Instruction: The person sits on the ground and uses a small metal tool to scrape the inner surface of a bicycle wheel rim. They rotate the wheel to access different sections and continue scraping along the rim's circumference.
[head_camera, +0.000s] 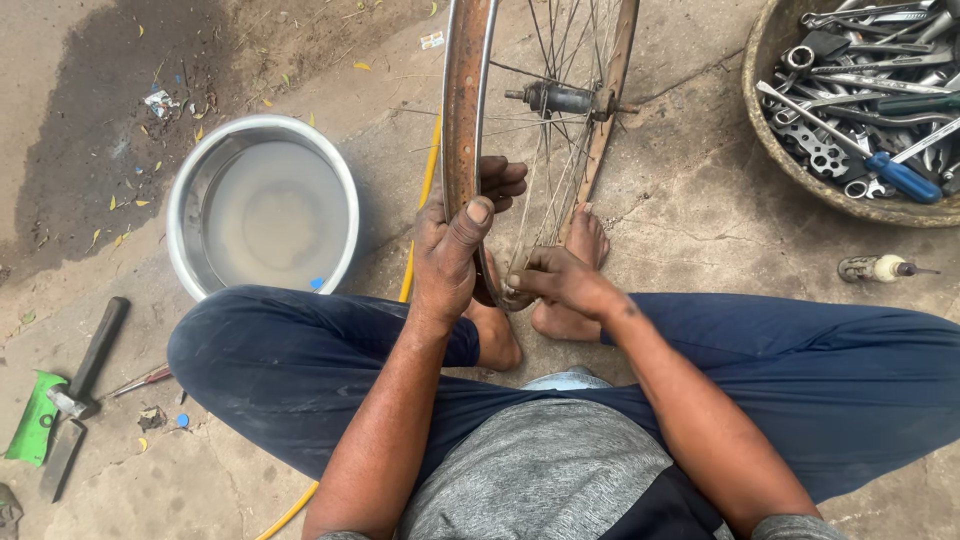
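On the far left a hammer (88, 360) lies on the ground, with a flat green packet (33, 420) just beside it. Near them sits a round metal bowl (262, 205) with cloudy water in it. A thin yellow hose (418, 215) runs along the ground behind the wheel. Then comes your bike wheel (468, 110), standing up between your bare feet on the concrete. It has no tire on it. Your left hand (445, 255) is clamped on the rusty rim, thumb on the near side and fingers wrapped round the far side. That is a good place to hold it. The rim looks hard and stiff, and I think it is rough with rust, so it should not slip. The wheel is likely light enough for one hand. The spokes (548, 150) look thin and bendy, so do not pull on them. Your right hand (560, 285) is down low at the bottom of the rim, fingers pinched together on something small; I cannot tell what. To the right, a small pale-capped bottle (882, 268) lies on its side. Far right, a round basket (790, 175) is full of wrenches and a blue-handled screwdriver (900, 177).
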